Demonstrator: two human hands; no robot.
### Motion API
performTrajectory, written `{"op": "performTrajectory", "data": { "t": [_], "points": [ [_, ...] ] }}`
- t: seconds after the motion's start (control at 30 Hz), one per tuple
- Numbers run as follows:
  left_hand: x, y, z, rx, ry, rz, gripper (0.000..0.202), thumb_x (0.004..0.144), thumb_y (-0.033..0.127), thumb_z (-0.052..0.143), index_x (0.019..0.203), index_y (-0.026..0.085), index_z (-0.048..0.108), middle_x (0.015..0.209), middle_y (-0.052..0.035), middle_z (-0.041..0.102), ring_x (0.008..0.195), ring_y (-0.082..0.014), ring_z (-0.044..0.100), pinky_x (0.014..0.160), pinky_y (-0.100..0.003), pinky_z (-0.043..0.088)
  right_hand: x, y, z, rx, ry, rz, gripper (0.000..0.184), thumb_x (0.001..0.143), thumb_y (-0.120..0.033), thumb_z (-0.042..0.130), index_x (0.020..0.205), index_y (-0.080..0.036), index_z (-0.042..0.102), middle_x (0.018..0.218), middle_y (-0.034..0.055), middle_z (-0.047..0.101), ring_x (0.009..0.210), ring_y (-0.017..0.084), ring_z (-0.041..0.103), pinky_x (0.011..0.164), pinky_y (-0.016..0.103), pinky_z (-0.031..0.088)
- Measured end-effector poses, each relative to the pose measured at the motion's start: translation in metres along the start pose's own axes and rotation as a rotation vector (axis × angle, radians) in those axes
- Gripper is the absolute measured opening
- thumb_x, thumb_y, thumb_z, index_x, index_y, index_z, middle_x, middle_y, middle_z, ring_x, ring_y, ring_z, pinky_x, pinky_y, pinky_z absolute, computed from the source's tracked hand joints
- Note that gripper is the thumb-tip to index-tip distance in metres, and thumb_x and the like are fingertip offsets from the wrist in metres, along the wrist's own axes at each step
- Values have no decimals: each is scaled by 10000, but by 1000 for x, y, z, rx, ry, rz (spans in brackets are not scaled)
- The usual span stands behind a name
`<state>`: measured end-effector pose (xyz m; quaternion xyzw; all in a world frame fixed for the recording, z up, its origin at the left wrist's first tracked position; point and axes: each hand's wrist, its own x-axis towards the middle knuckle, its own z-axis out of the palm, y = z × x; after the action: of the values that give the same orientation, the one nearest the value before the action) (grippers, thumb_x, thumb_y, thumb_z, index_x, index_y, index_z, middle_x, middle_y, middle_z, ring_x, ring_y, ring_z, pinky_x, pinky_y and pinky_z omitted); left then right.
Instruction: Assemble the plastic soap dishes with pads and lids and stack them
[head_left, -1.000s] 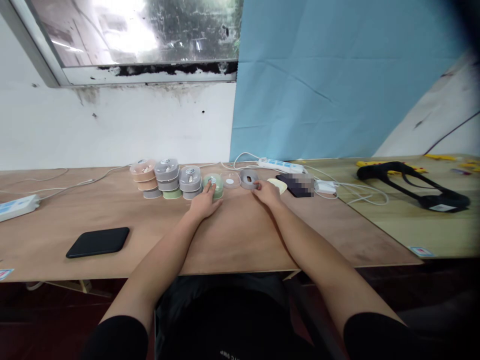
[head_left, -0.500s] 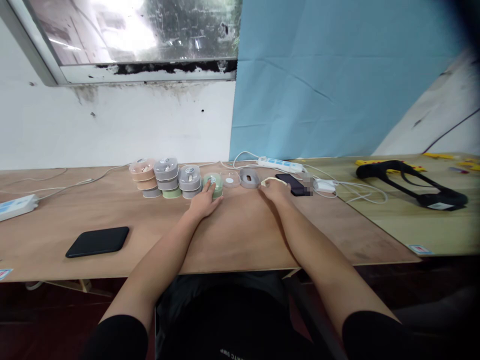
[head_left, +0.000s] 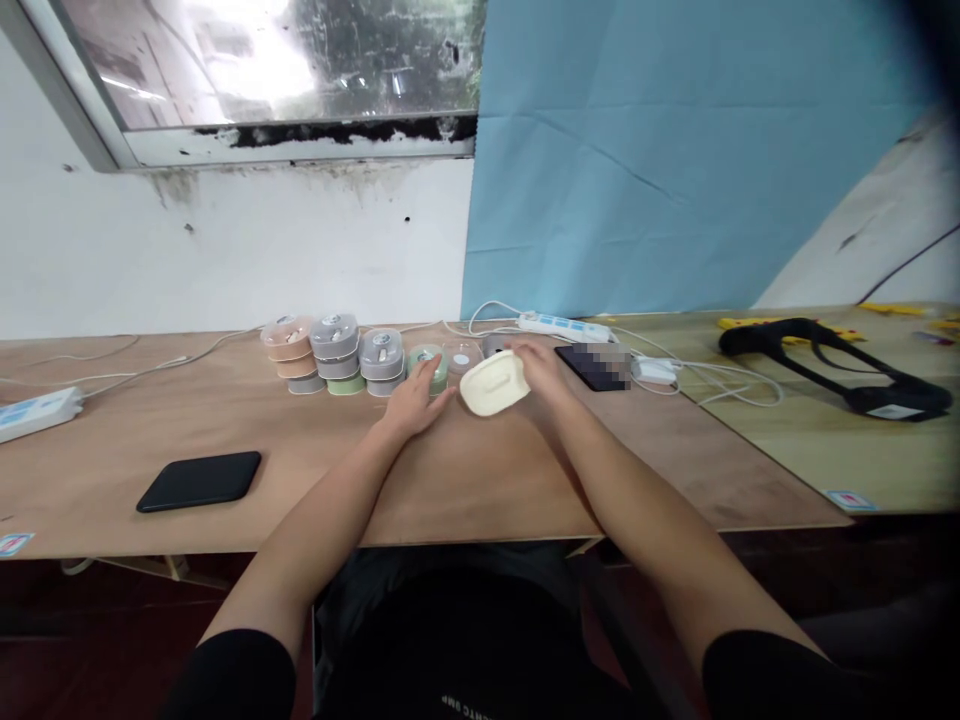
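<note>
My right hand (head_left: pixel 541 368) grips a cream plastic lid-like piece (head_left: pixel 495 384) with a raised middle, tilted above the table. My left hand (head_left: pixel 412 397) has its fingers apart and rests against a green round container (head_left: pixel 427 362). Just right of that container lies a clear lid (head_left: pixel 463 358) with a white spot. Behind the cream piece, a grey container part (head_left: pixel 495 344) is mostly hidden. Left of my left hand stand stacked containers with clear tops: a grey stack (head_left: pixel 382 357), a grey-and-green stack (head_left: pixel 335 350) and a pink-and-grey stack (head_left: pixel 289 350).
A dark phone (head_left: pixel 589 366) lies right of my right hand, near a white adapter (head_left: pixel 654 371) and cables. A power strip (head_left: pixel 564 327) sits behind. A black case (head_left: pixel 199 481) lies front left; a black frame-like object (head_left: pixel 832 368) is on the right-hand table.
The right hand has lifted the cream piece and moved it left and nearer, turning its broad face into view. My left hand has stayed by the green container, its fingers slightly raised.
</note>
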<state>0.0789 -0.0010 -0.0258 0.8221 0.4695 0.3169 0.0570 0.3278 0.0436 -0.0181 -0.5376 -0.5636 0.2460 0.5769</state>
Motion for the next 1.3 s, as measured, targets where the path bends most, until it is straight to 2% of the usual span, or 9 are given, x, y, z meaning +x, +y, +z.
{"op": "performTrajectory", "data": {
  "t": [0.1,0.3,0.4,0.53,0.77,0.97,1.13,1.2,1.3],
  "points": [
    [-3,10,0,-18,-96,81,681,891,548,439,1448,188,284,1332,-126,509,1134,-263,552,919,-368,461,-8,5,13,-121,-233,114,255,757,-255,467,839,-151,685,756,39,693,683,173,628,643,265,477],
    [-4,17,7,8,-371,150,474,864,440,518,1271,198,527,1160,-89,625,1057,-248,581,900,-341,454,-6,20,7,-550,-78,-197,310,752,-183,481,984,-194,687,989,51,702,927,206,616,871,327,454],
    [-2,14,7,9,-379,141,368,865,299,487,1211,209,573,1148,-66,644,1043,-227,590,893,-317,452,3,32,-2,-619,-101,-237,393,756,-168,492,1114,-189,653,1150,73,654,1071,226,567,962,350,411],
    [-1,6,7,31,-338,113,343,833,166,429,1111,202,626,1107,-68,667,991,-223,615,814,-298,478,10,47,-7,-761,-228,-149,444,764,-290,587,1196,-192,614,1272,119,565,1170,275,501,1006,394,371],
    [1,1,6,79,-305,42,369,848,161,421,1138,239,635,1127,-48,675,1035,-224,614,857,-305,479,13,51,-10,-814,-150,-8,339,647,-411,687,885,-174,632,1044,98,598,959,237,564,846,331,441],
    [0,1,5,120,-238,48,335,880,304,471,1176,232,609,1177,-57,647,1056,-228,607,874,-317,481,15,46,-13,-649,63,62,352,736,-522,574,860,-192,557,933,75,605,890,239,567,794,347,443],
    [0,1,8,79,-122,20,398,896,361,478,1260,210,539,1222,-71,616,1078,-221,594,895,-313,470,16,32,-12,-212,278,-60,447,824,-606,434,1004,-198,456,911,65,578,830,213,576,781,372,472],
    [1,2,8,32,-66,-12,449,903,361,477,1324,206,471,1220,-75,612,1047,-212,605,872,-307,472,12,22,-9,-20,252,-115,507,786,-652,474,1043,-220,416,915,38,548,821,194,570,719,343,500],
    [1,4,5,-62,9,-69,533,925,385,445,1414,200,341,1198,-78,619,943,-189,630,832,-301,472,3,4,0,163,75,-106,570,732,-717,509,1059,-266,388,912,4,528,823,171,563,637,286,522]
  ]
}}
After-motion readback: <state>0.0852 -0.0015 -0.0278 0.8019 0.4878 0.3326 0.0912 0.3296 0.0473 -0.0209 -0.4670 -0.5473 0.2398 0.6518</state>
